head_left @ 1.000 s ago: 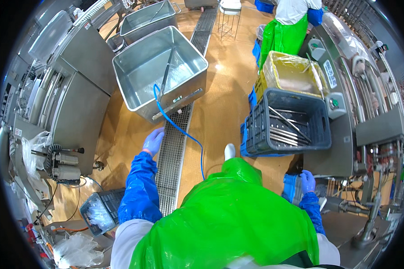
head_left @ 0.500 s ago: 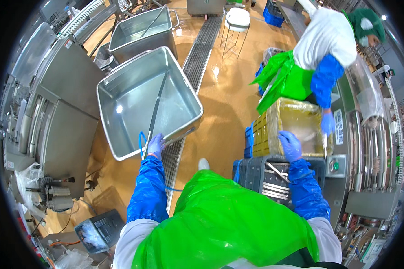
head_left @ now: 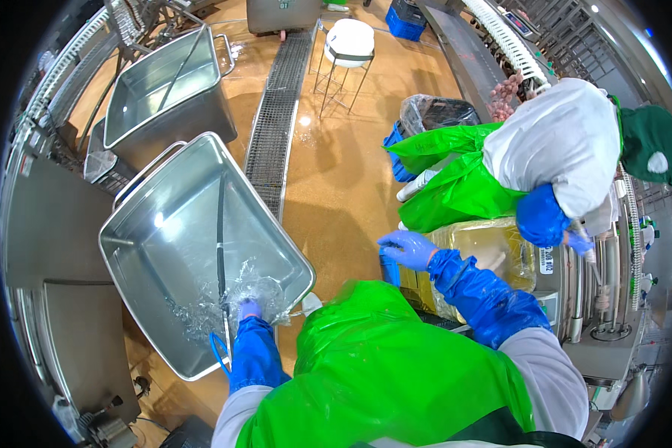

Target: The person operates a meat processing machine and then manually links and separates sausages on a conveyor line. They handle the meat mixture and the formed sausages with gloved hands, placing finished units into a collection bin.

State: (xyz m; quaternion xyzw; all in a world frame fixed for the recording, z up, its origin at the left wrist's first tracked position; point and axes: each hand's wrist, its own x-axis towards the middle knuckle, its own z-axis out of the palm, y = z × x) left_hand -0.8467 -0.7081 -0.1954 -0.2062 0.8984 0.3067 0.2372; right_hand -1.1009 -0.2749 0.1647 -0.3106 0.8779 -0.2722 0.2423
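My left hand, in a purple glove, is down in the water of a large metal tub. Splashes rise around it and blur its fingers. A long dark rod slants through the tub and passes right beside this hand; a blue cord loop hangs by its lower end. Whether the hand grips anything is hidden. My right hand, also purple-gloved, is held in the air to the left of a yellow crate lined with clear plastic. Its fingers stretch out and nothing shows in it.
At right a co-worker in a green apron bends over a machine beside the crate. A second metal tub stands behind mine. A grated floor drain runs between the tubs and a wire stand with a white bundle.
My left hand has gone from the tub's rim into the water, which now splashes. My right hand has swung leftward, away from over the crates. The view has shifted right.
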